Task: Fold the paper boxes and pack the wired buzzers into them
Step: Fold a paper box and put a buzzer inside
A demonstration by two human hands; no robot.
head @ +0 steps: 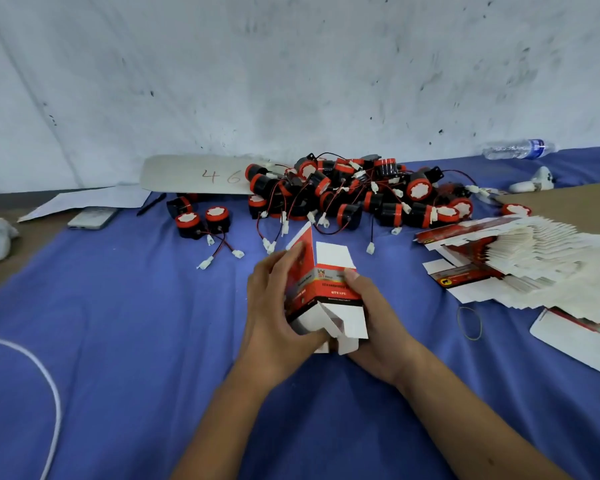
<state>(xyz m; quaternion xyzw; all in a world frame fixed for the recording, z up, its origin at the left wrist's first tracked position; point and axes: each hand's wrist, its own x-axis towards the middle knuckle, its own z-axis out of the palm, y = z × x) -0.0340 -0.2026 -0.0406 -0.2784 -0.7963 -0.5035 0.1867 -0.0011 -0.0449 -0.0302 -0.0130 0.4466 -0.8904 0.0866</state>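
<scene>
A red and white paper box (326, 289) is held up over the blue cloth, opened into a tube with its white flaps loose at both ends. My left hand (274, 313) grips its left side, fingers curled round the red panel. My right hand (368, 320) holds the right side, thumb on the printed front, fingers under the near-end flaps. Behind the box lies a heap of black and red wired buzzers (354, 192) with white plugs. A fanned stack of flat unfolded boxes (520, 265) lies to the right.
Blue cloth (136, 323) covers the surface. Two buzzers (201, 221) stand apart at the left of the heap. A rubber band (469, 323), a water bottle (520, 148), a phone (92, 218), a pen (151, 204), papers and a white cable (45, 379) lie around.
</scene>
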